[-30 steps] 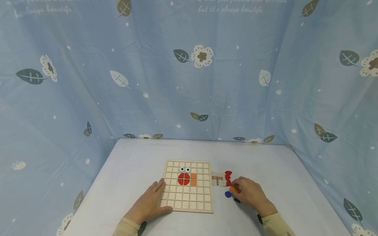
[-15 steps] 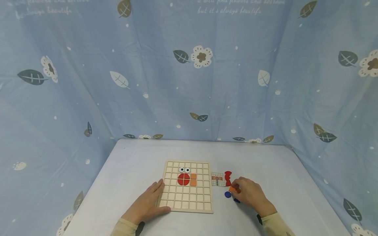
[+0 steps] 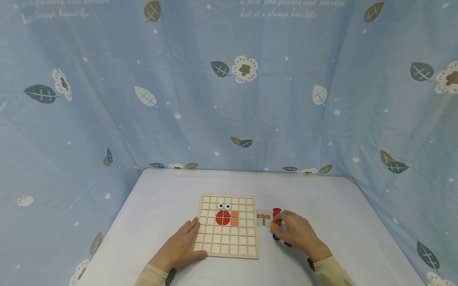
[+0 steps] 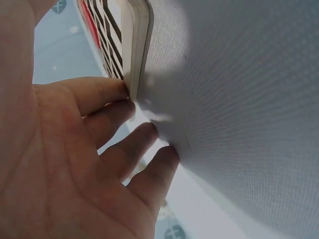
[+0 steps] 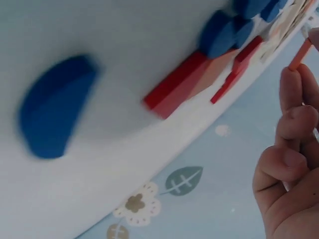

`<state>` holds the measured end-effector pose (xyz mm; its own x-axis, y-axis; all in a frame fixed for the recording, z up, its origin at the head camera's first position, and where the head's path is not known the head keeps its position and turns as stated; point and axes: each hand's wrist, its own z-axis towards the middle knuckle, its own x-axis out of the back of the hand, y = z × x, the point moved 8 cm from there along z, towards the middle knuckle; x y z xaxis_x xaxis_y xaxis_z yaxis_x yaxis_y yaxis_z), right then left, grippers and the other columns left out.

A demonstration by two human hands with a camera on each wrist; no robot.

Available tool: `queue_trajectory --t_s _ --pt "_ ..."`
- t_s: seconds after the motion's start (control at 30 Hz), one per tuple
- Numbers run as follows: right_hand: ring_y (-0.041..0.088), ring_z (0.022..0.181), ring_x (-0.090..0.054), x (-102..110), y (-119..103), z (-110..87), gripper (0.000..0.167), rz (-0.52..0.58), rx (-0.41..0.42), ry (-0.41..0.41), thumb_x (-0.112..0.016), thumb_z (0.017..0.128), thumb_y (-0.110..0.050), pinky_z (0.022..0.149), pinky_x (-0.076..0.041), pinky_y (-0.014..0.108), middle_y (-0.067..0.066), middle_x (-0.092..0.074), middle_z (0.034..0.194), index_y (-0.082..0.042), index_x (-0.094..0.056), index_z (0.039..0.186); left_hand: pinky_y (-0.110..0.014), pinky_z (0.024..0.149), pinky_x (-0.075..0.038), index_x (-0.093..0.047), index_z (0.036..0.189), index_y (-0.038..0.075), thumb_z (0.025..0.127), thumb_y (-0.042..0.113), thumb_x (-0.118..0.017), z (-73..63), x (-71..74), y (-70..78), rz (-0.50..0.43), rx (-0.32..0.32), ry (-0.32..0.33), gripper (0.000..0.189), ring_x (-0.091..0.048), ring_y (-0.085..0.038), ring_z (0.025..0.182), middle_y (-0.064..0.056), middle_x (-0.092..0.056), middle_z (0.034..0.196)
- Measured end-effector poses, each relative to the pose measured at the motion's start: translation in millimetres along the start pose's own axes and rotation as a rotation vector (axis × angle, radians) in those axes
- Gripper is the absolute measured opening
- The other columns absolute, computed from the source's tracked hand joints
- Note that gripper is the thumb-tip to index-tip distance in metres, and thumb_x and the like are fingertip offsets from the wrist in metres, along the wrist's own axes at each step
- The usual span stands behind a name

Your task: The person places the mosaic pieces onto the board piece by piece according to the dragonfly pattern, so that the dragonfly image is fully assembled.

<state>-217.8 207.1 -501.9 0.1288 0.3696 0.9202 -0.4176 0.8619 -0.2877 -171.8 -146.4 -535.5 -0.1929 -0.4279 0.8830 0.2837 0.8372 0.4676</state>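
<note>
My right hand (image 3: 299, 231) pinches a small flat orange tile (image 3: 274, 225), seen edge-on as an orange tile (image 5: 301, 54) between thumb and finger in the right wrist view. It is held above the table, just right of a small pattern card (image 3: 264, 223). My left hand (image 3: 179, 247) lies at the left edge of a wooden grid board (image 3: 233, 240), fingertips touching the frame and thumb near its front corner. The board bears two eye tiles (image 3: 224, 206), red quarter tiles forming a circle (image 3: 223, 217), and orange squares (image 3: 234, 218).
Partly behind my right hand lie a red scalloped tile (image 3: 276, 211) and blue tiles (image 3: 275, 237). A half-round blue tile (image 5: 57, 109) and a red tile (image 5: 172, 87) show in the right wrist view. A patterned blue curtain (image 3: 186, 119) surrounds the white table (image 3: 171, 190).
My right hand has lifted the orange tile from among the loose pieces and moved it slightly left and away from me. The left hand has stayed at the board's edge.
</note>
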Motion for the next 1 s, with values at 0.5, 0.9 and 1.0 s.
queue_trajectory --t_s 0.5,0.9,1.0 --pt "0.01 0.082 -0.062 -15 -38 33.5 0.024 0.178 0.145 -0.029 -0.083 0.079 -0.019 0.068 -0.056 0.024 -0.008 -0.063 0.092 -0.014 -0.07 0.098 -0.054 0.117 -0.033 -0.039 0.154 -0.001 0.076 0.07 -0.075 -0.8 -0.1 0.8 0.009 0.022 -0.01 0.11 -0.03 -0.041 0.148 -0.013 -0.032 0.163" --pt "0.015 0.084 -0.064 -16 -78 64.2 0.021 0.236 0.233 -0.003 -0.082 0.081 -0.021 0.072 -0.057 0.025 -0.007 -0.065 0.092 -0.014 -0.07 0.097 -0.055 0.116 -0.034 -0.04 0.154 0.0 0.076 0.067 -0.077 -0.9 0.3 1.3 0.009 0.03 -0.007 0.11 -0.031 -0.041 0.148 -0.013 -0.032 0.163" --pt "0.018 0.087 -0.065 -20 -89 73.8 0.021 0.253 0.244 -0.016 -0.082 0.082 -0.02 0.076 -0.057 0.028 -0.005 -0.065 0.093 -0.013 -0.072 0.099 -0.055 0.116 -0.034 -0.04 0.154 -0.001 0.076 0.066 -0.077 -0.7 1.0 2.0 0.006 0.022 -0.003 0.109 -0.031 -0.041 0.147 -0.014 -0.032 0.163"
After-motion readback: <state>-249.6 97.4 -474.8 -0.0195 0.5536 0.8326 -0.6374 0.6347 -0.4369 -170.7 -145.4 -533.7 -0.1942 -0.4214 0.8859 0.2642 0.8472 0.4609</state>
